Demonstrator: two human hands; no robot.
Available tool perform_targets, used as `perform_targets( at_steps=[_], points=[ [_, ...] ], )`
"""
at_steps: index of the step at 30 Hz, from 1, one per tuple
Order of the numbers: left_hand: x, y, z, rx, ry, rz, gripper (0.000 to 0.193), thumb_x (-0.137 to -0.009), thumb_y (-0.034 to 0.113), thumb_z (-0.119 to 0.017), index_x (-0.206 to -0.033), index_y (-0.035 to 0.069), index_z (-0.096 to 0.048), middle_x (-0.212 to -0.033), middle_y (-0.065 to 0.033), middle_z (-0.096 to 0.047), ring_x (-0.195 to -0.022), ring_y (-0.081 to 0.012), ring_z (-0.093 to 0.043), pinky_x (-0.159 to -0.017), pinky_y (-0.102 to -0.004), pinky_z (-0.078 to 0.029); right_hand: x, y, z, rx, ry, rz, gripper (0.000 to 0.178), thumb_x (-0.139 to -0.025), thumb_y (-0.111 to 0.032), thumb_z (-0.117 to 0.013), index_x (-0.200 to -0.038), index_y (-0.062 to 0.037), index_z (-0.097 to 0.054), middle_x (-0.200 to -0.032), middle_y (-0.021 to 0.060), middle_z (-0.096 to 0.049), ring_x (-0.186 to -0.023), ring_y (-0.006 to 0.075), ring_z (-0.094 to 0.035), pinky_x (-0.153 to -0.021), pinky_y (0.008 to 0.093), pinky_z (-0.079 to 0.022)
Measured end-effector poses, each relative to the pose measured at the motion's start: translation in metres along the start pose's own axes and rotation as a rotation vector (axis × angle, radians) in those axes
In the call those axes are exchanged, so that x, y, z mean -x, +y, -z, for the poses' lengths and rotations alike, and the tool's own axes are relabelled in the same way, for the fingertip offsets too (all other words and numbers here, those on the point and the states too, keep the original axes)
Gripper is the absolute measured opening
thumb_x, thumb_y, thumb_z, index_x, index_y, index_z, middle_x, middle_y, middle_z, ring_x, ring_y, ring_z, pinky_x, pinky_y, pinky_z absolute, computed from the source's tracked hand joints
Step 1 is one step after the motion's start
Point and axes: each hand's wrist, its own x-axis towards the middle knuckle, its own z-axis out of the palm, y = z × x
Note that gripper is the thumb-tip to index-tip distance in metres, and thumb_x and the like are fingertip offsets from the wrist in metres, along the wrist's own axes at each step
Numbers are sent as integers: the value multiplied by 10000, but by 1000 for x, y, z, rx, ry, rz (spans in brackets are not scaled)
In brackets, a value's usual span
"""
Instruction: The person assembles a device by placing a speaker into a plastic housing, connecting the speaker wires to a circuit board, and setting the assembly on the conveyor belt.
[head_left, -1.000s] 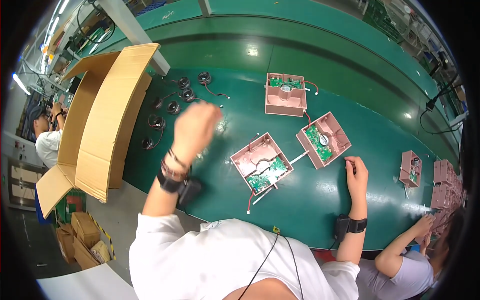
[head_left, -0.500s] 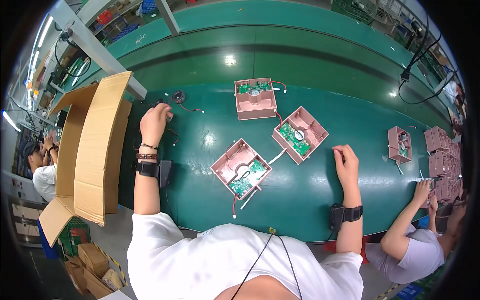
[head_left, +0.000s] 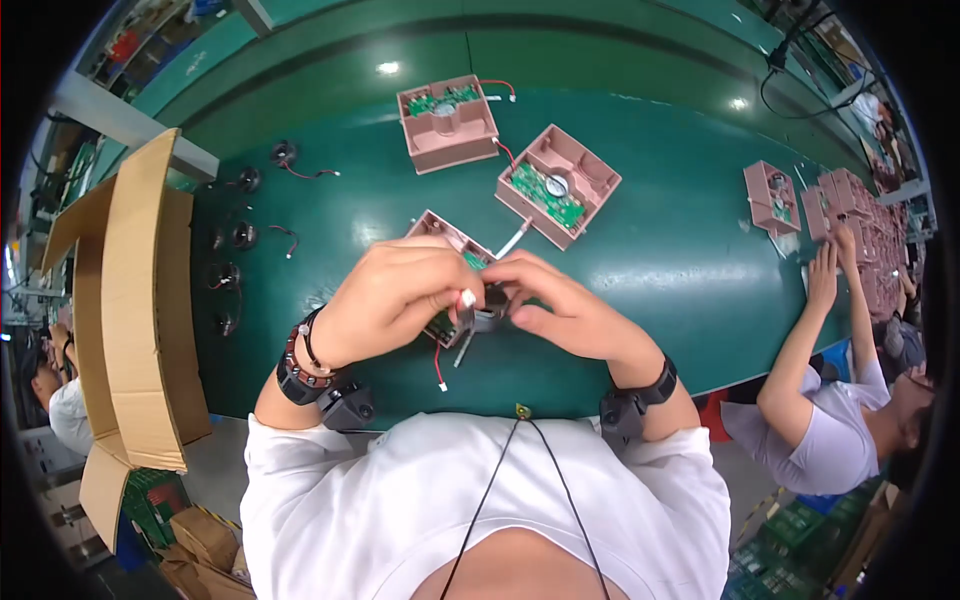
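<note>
In the head view, the left hand (head_left: 395,295) is pinching a white wire connector (head_left: 467,298), and the right hand (head_left: 565,308) is gripping a small black speaker (head_left: 488,312) just beside it. Both are hovering over a pink housing (head_left: 430,222), partly hiding it. Two more pink housings (head_left: 447,152) are lying beyond on the green tabletop (head_left: 680,310); other speakers (head_left: 245,235) are lying leftward, near a cardboard box (head_left: 140,300).

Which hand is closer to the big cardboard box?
Left. The left hand is to the right of the cardboard box, apart from it; the right hand is farther right, beyond the left one.
</note>
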Motion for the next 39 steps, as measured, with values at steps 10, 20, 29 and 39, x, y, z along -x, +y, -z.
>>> perform_targets(
  at_steps=[10, 20, 29, 39],
  points=[
    [6, -7, 2, 276, -139, -165, 111, -777, -8, -576, -873, 9, -631, -835, -109, -663, -749, -243, -642, -682, -332, -501, -13, 4, -14, -307, -348, -124, 419, -846, -130, -707, -1185, -3, -494, -1172, 88, -514, -1098, 193, -530, -965, 343, -436],
    [45, -48, -1, -278, 133, 472, 353, -847, 196, -669, -1146, 43, -563, -1023, -104, -640, -854, -235, -619, -716, -329, -494, -1, 34, -11, -712, 251, 57, 617, -777, -470, -747, -1142, -50, -480, -1034, 70, -502, -914, 184, -546, -769, 294, -468],
    [50, -59, -4, -250, 63, 651, 321, -873, 163, -645, -1137, 21, -531, -983, -130, -657, -721, -207, -635, -611, -302, -491, 5, 55, 8, -828, 533, -11, 535, -855, -489, -648, -1138, -69, -478, -960, 62, -468, -756, 156, -467, -584, 300, -418],
    [50, -28, -18, -26, 155, 866, 244, -868, 126, -622, -1053, 21, -501, -940, -133, -668, -588, -200, -640, -550, -330, -487, 12, 38, 6, -944, 621, 299, 379, -979, -314, -510, -1227, -33, -461, -1166, 129, -510, -1038, 241, -556, -846, 308, -517]
  ],
)
